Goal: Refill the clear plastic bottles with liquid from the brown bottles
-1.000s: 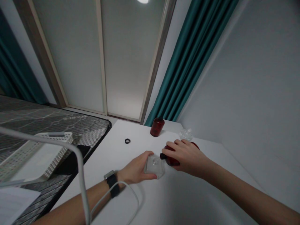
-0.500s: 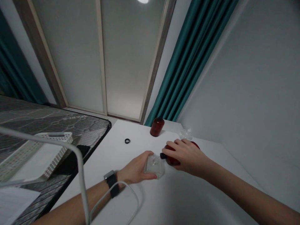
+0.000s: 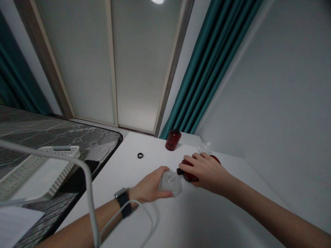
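Note:
In the head view, my left hand (image 3: 151,187) is closed around the edges of a small clear square container (image 3: 169,186), thumb and fingers on opposite sides. My right hand (image 3: 209,172) grips a dark red-brown bottle (image 3: 190,177) from above. That bottle is tipped on its side, its black neck pointing left at the container's upper right corner. Whether any liquid flows cannot be made out. A second red-brown bottle (image 3: 173,140) stands upright farther back, and a small black ring (image 3: 140,155) lies to its left.
Crumpled clear plastic (image 3: 205,148) lies behind my right hand near the wall. A pale cable (image 3: 89,186) loops across the left foreground and over the white table (image 3: 113,179). To the left, a white perforated basket (image 3: 72,151) rests on a grey patterned surface beside papers (image 3: 19,224).

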Action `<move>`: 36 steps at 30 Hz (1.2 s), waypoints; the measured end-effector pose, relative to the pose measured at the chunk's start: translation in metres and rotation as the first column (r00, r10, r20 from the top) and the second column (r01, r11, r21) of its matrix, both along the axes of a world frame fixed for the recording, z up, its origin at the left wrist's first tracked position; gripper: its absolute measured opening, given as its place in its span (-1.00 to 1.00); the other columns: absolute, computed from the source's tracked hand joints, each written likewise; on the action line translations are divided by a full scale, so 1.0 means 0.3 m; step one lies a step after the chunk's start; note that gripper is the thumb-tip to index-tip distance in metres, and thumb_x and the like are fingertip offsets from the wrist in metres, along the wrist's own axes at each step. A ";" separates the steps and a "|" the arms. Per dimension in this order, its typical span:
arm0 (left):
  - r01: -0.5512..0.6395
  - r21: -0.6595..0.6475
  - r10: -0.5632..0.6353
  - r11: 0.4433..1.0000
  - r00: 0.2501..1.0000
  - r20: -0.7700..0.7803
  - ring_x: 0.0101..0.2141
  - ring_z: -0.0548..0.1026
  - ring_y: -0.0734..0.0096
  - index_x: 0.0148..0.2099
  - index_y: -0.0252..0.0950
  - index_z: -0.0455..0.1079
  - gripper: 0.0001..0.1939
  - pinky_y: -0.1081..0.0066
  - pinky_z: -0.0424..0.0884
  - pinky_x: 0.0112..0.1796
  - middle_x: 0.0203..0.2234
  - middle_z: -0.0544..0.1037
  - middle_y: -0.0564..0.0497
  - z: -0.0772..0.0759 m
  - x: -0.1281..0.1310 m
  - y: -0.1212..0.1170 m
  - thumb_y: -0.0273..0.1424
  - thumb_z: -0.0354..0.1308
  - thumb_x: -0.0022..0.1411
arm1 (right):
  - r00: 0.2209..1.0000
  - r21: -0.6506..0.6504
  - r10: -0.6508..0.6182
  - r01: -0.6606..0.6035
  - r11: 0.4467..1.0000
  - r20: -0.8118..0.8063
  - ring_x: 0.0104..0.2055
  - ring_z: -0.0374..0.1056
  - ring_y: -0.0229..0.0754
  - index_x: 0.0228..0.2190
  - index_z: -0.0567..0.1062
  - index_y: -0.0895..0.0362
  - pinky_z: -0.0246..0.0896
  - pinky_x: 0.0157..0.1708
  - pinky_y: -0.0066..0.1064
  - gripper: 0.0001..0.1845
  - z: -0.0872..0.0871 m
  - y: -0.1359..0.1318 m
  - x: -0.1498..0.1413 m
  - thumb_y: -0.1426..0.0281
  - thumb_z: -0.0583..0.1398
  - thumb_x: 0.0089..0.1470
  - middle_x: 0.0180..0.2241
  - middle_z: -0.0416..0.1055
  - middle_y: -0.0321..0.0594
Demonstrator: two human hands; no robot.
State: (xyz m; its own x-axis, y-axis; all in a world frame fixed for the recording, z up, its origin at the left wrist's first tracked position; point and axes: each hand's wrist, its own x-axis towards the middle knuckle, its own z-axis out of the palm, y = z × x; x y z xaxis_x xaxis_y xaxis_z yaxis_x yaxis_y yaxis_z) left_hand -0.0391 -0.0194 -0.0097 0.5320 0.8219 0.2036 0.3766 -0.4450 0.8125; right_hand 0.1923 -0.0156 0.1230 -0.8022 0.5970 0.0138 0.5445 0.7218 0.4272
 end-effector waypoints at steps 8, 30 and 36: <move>-0.002 0.009 0.002 1.000 1.000 0.008 -0.08 0.49 0.11 0.17 -0.25 0.15 -0.26 0.20 0.40 -0.06 -0.02 0.48 -0.11 -0.004 0.001 0.001 -0.31 0.43 0.01 | 1.000 0.026 0.019 -0.019 0.999 0.008 -0.20 0.36 -0.03 -0.09 0.36 -0.01 0.11 -0.30 -0.27 -0.56 -0.001 0.003 0.002 0.34 0.35 -0.01 -0.12 0.44 -0.23; 0.070 0.094 -0.070 0.993 0.998 -0.002 0.01 0.42 0.10 0.25 -0.19 0.13 -0.25 0.16 0.35 0.05 0.03 0.41 -0.10 -0.006 -0.005 0.007 -0.29 0.40 0.09 | 1.000 0.023 0.018 -0.018 1.000 0.010 -0.22 0.37 -0.04 -0.09 0.36 -0.01 0.10 -0.33 -0.29 -0.56 0.006 -0.009 -0.008 0.34 0.35 0.00 -0.13 0.45 -0.24; 0.119 0.135 -0.119 0.984 0.993 -0.003 -0.01 0.42 0.12 0.28 -0.15 0.17 -0.28 0.19 0.35 0.05 -0.02 0.39 -0.08 -0.012 -0.005 0.016 -0.25 0.37 0.13 | 1.000 0.025 0.023 -0.023 0.999 0.003 -0.22 0.37 -0.06 -0.11 0.37 0.00 0.10 -0.32 -0.29 -0.59 0.007 -0.008 -0.012 0.36 0.34 0.01 -0.15 0.44 -0.23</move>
State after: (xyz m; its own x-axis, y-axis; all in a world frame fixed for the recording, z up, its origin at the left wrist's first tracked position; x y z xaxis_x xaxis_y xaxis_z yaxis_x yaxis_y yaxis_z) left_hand -0.0405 -0.0145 -0.0132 0.6230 0.7177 0.3110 0.3104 -0.5918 0.7439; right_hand 0.1887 -0.0178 0.1252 -0.8158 0.5777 0.0259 0.5265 0.7234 0.4466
